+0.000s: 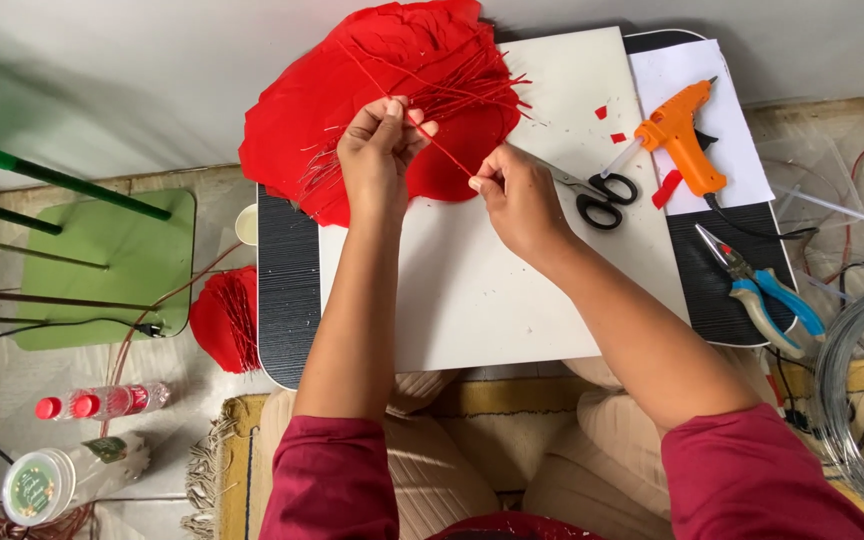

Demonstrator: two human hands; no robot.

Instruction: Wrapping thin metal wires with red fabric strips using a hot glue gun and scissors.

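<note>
Board [512,300] on striped lap table [287,290].

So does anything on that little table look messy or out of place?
Slightly: small red scraps lie scattered on the white board beside the scissors, and the pliers hang past the table's right edge. Nothing looks damaged.

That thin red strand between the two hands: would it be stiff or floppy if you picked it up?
Probably fairly stiff: the red strand runs straight between the left hand and right hand without sagging. Likely very light, being so thin. The loose strands on the red sheets lie scattered, so a push would probably shift them easily.
</note>
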